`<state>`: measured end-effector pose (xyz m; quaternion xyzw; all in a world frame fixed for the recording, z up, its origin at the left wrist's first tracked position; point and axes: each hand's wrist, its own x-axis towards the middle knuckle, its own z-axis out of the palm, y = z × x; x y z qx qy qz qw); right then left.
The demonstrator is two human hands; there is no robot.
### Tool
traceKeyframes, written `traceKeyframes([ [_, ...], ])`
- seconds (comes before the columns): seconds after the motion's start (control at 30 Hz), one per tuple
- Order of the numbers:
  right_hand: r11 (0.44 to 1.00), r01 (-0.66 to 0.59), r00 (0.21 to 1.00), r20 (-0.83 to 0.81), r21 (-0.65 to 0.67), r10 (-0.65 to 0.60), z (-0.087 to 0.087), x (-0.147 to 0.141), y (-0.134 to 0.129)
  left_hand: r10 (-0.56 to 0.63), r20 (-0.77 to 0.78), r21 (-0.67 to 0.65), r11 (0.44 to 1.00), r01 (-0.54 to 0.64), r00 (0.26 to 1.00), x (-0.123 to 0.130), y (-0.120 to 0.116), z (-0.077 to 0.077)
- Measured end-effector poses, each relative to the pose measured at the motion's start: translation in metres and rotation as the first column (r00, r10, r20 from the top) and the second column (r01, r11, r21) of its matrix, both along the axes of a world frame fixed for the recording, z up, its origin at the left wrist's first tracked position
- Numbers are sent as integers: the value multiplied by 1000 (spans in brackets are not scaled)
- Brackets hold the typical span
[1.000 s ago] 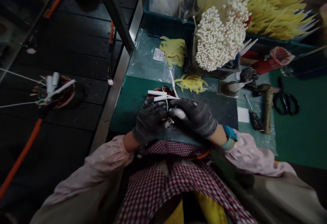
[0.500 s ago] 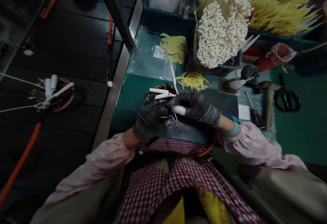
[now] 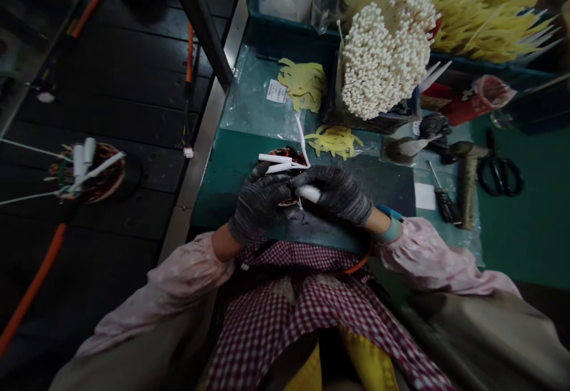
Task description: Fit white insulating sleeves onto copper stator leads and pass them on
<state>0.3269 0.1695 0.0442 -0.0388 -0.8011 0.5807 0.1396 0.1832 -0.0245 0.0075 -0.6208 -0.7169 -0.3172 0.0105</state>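
Grey-gloved hands (image 3: 260,204) (image 3: 332,195) meet around a white tube (image 3: 308,194) (rubbery, perhaps) near copper windings (image 3: 287,153).

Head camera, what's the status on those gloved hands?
Right hand pinching white sleeve. Left hand around wound coil. White tubes jut past the fingers.

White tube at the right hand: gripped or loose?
Gripped: the gloved right hand closes around the white tube, whose end sticks out.

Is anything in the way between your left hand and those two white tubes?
No, nothing visible is in the way. The gloved left hand sits right below the two white tubes. The gloved right hand, gripping a short white tube, is off to the side.
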Motion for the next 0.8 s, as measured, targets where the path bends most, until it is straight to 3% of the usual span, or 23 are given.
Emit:
traceKeyframes([
  [0.1,988,-109,991,-65,107,117,-3,1,2,5,21,-28,1000,-5,1000,1,0,2],
  [0.2,937,-246,963,-50,249,266,-6,7,4,0,28,-13,1000,1,1000,3,1,4],
  [0.33,955,-124,992,41,270,117,-5,22,1,-15,16,37,999,14,1000,4,1,6],
  [0.5,938,-225,970,-29,264,241,5,18,-18,-34,-4,142,989,34,999,4,3,8],
  [0.67,915,49,998,-46,401,-33,6,-36,-23,-34,-74,148,988,44,997,-1,2,6],
  [0.8,872,286,958,-96,398,-270,6,-36,0,-61,-102,27,998,64,993,-4,-1,6],
])
